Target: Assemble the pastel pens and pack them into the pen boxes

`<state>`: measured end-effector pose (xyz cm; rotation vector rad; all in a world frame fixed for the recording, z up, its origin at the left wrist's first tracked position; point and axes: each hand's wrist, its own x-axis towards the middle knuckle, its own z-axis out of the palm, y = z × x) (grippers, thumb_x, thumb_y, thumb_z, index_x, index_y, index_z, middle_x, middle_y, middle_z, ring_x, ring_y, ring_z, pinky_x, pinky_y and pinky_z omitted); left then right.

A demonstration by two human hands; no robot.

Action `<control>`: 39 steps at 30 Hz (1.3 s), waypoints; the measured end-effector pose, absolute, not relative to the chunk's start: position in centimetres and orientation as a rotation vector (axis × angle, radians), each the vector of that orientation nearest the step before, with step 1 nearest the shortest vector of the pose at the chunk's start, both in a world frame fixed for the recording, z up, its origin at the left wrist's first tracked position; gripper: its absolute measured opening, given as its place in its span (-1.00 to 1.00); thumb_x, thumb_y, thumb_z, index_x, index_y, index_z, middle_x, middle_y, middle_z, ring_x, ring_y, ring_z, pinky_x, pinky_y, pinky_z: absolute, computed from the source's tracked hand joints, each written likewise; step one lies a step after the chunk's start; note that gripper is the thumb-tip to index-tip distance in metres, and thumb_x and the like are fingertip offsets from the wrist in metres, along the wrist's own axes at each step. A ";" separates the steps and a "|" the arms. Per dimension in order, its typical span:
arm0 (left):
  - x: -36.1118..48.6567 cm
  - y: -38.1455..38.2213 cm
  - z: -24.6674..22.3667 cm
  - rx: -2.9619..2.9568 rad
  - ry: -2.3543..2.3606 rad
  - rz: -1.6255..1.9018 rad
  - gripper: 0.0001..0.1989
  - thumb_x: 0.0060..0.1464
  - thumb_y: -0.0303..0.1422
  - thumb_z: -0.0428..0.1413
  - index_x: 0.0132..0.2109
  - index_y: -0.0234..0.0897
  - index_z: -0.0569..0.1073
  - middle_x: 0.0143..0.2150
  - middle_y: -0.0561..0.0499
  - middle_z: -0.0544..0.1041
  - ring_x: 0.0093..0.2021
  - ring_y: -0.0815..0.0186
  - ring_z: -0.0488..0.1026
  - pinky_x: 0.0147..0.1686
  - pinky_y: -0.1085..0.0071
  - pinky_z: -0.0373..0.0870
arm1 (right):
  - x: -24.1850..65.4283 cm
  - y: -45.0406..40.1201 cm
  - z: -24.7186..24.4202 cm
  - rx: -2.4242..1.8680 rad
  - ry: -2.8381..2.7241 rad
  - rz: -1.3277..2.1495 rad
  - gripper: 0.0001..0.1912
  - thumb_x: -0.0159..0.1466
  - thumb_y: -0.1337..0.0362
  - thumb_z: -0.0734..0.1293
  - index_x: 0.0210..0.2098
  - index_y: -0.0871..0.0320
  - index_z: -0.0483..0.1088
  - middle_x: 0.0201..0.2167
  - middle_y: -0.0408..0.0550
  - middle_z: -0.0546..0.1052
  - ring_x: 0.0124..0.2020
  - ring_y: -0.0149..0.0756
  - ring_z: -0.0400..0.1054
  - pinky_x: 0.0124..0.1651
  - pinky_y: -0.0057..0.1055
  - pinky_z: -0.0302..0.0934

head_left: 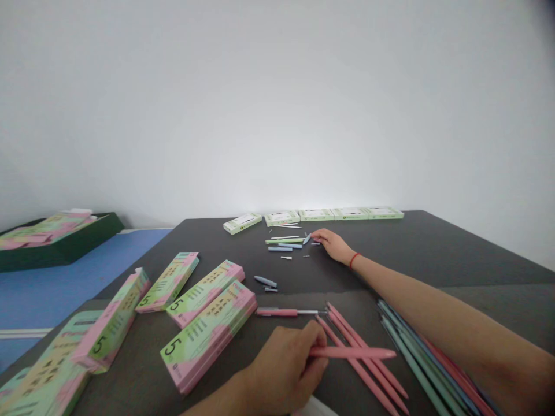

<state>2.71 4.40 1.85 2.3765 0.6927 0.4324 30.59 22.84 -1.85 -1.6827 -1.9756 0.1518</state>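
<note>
My left hand, low in the middle, is closed around the end of a pink pen barrel, whose pointed end juts right. Beneath it lie several pink pens and a partly open pink pen with its white refill showing. My right hand, with a red cord on the wrist, reaches far forward, fingertips pressed together beside a small blue pen part. Whether they grip that part is too small to tell. Blue pen barrels, a green barrel and white refills lie just left of it.
Pink-green boxes marked 5 cover the left of the dark table. Pale green boxes line its far edge. Green, blue and pink pens lie under my right forearm. A dark green tray of packaging stands at far left.
</note>
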 end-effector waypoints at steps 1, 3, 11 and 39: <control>2.7 4.4 1.8 2.371 0.697 0.442 -0.83 0.02 -0.53 0.02 -0.27 -0.19 0.22 -0.53 0.20 0.26 -0.55 0.42 0.20 -0.52 0.45 -0.02 | 30.8 22.7 -1.6 -1.683 -1.947 0.136 -0.74 0.33 0.23 0.24 -0.01 0.17 0.35 0.02 0.02 0.39 -0.03 -0.20 0.33 0.00 -0.12 0.25; 2.7 4.5 1.7 2.353 0.717 0.460 -0.84 0.01 -0.54 0.01 -0.30 -0.19 0.21 -0.54 0.20 0.24 -0.57 0.43 0.18 -0.53 0.45 -0.04 | 31.5 22.7 -1.0 -1.708 -1.884 0.105 -0.72 0.33 0.22 0.24 0.01 0.16 0.33 0.04 0.03 0.37 -0.03 -0.19 0.33 0.00 -0.11 0.25; 3.1 5.3 1.1 2.207 0.924 0.579 -0.88 0.03 -0.53 -0.06 -0.36 -0.20 0.19 -0.51 0.18 0.20 -0.51 0.42 0.17 -0.51 0.46 -0.02 | 29.3 21.3 -0.8 -1.703 -1.947 0.244 -0.75 0.33 0.26 0.24 -0.01 0.18 0.34 0.01 0.03 0.39 -0.04 -0.21 0.33 0.00 -0.13 0.25; 2.5 5.9 1.4 2.489 0.775 0.585 -0.87 -0.11 -0.53 0.08 -0.40 -0.23 0.29 -0.37 0.08 0.37 -0.32 0.31 0.31 -0.35 0.43 0.14 | 25.4 -4.1 2.6 -2.000 -2.372 -0.511 -0.73 0.17 0.35 0.28 -0.12 0.13 0.42 -0.20 0.12 0.49 -0.22 -0.01 0.39 -0.20 -0.11 0.30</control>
